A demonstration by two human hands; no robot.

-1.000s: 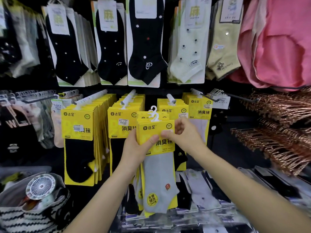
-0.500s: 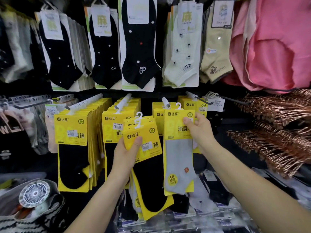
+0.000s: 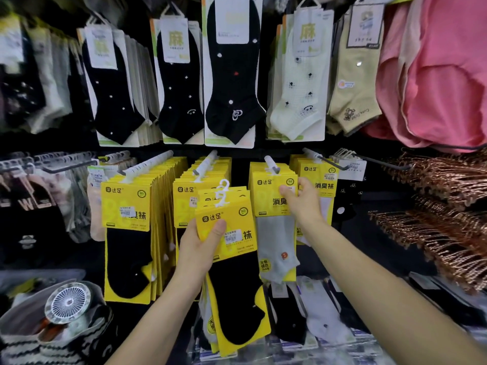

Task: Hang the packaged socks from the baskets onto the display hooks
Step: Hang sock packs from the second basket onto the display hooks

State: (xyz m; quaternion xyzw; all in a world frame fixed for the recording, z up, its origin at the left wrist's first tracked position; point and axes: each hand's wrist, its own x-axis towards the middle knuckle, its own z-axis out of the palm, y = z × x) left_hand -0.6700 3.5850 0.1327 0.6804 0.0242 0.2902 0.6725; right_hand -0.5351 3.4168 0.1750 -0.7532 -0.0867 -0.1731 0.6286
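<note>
One grey-sock pack (image 3: 274, 206) has come off the stack (image 3: 229, 233) and now hangs at the front end of a display hook (image 3: 271, 164), right hand (image 3: 303, 204) pinching its card. Left hand (image 3: 200, 248) grips the stack, still to hang.

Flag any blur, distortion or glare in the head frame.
Head view: wide-angle warp fans the display hooks outward; far-left garments are smeared; print on the black-sock pack in the left hand is readable, its price sticker blurred; the grey-sock pack the right hand pinches is sharp; bottom plastic-wrapped packs show soft sheen.
</note>
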